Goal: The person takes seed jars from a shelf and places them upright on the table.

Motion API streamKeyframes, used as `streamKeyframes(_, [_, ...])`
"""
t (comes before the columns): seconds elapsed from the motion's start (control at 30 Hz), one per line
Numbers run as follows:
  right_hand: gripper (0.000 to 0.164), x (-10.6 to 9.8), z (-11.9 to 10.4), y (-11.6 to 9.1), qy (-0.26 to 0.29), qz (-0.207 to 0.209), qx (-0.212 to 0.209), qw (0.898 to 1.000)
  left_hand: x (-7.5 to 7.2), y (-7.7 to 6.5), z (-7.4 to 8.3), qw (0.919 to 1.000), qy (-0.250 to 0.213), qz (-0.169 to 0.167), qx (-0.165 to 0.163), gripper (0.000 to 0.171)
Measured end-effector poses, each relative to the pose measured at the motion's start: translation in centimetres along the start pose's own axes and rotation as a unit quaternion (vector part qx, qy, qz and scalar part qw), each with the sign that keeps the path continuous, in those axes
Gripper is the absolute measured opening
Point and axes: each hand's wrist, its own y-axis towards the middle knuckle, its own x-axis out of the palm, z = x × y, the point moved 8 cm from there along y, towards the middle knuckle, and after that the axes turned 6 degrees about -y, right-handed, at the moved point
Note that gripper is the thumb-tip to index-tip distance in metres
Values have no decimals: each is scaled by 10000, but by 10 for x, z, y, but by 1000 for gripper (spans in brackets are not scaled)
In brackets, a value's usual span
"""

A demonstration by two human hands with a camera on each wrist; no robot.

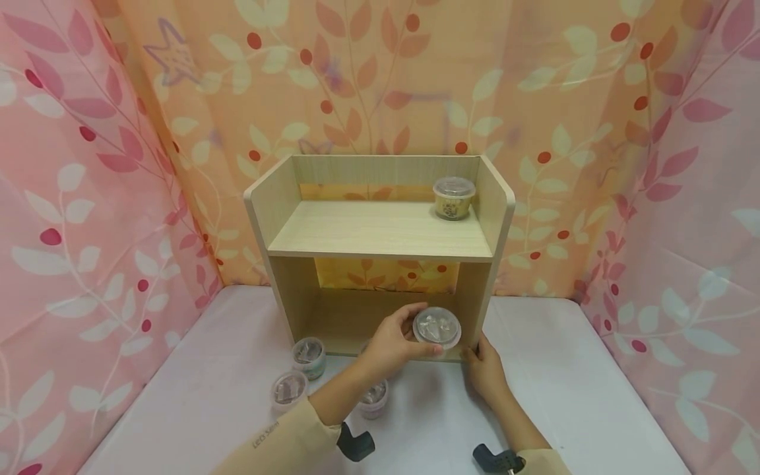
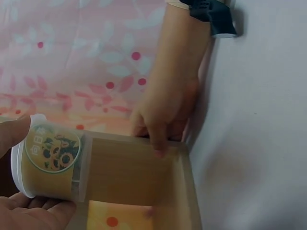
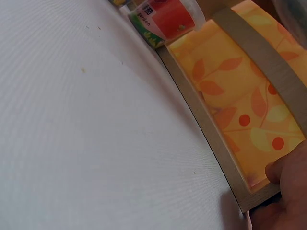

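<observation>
My left hand (image 1: pixel 387 341) holds a small round lidded tub (image 1: pixel 437 328) in front of the lower compartment of a pale wooden shelf (image 1: pixel 380 227). In the left wrist view, the tub's yellow label (image 2: pixel 53 151) shows sunflowers, and the thumb and fingers pinch it from opposite sides. My right hand (image 1: pixel 488 371) grips the shelf's lower right front corner, thumb on the inner side of the panel. The right wrist view catches that thumb (image 3: pixel 274 171) at the wooden frame. Another lidded tub (image 1: pixel 454 199) stands on the upper board at the right.
Several more lidded tubs stand on the white table (image 1: pixel 594 396) in front of the shelf, among them one at the left (image 1: pixel 309 356) and one partly behind my left forearm (image 1: pixel 374 399). A red-labelled tub (image 3: pixel 168 19) appears in the right wrist view. Patterned curtains (image 1: pixel 368 86) surround the table.
</observation>
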Motion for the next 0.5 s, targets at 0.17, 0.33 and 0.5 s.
streamKeyframes(0.17, [50,1,1,1,60,-87,82,9999,0,2,-16,9999,97,122,-36,85])
streamKeyframes(0.33, [49,2,2,1,41,-169,117,9998,2,2,-33,9993,178,289,-163,85])
streamKeyframes(0.5, [49,1,1,1,8,-98,120,9999,3,5,-46,9977,407,480,-248,85])
